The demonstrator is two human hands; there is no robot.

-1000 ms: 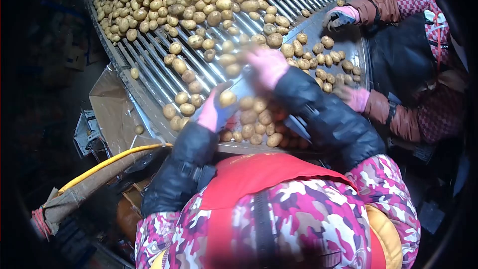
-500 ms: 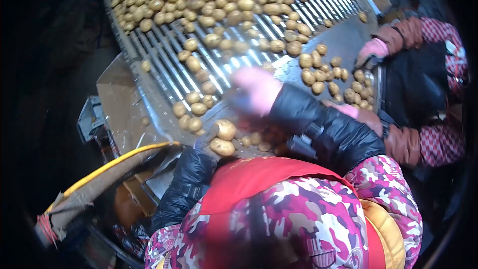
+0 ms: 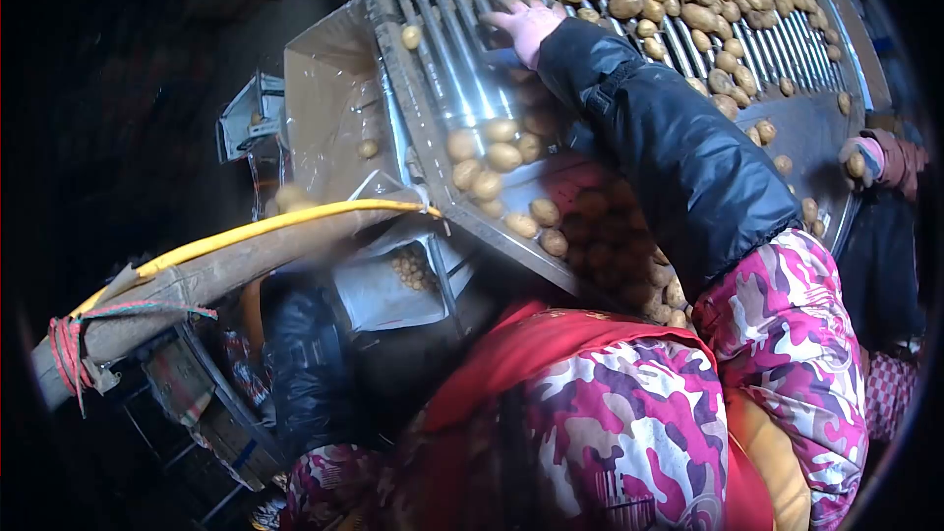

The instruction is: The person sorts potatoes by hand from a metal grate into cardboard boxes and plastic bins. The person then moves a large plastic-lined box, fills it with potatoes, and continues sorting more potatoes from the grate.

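Note:
My right hand (image 3: 528, 28), in a pink glove with dark fingertips, reaches over the metal rollers (image 3: 447, 34) of the sorting table with fingers spread and nothing in them. Potatoes (image 3: 629, 2) crowd the rollers just beyond and to its right. More potatoes (image 3: 503, 156) lie on the near plate below my forearm. On the left, my dark sleeve (image 3: 310, 364) runs up to the taped pole, and my left hand is hidden there. A blurred potato (image 3: 292, 199) shows just past the pole.
A pole with a yellow edge (image 3: 285, 221) crosses at left. Behind it stands a plastic-lined cardboard box (image 3: 329, 88); below it, a white container (image 3: 383, 297) holds small potatoes. At right, a co-worker's gloved hand (image 3: 862, 159) holds a potato.
My right hand has moved forward over the rollers. My left hand, earlier holding two potatoes, has gone left out of sight behind the pole. The camera view has shifted left.

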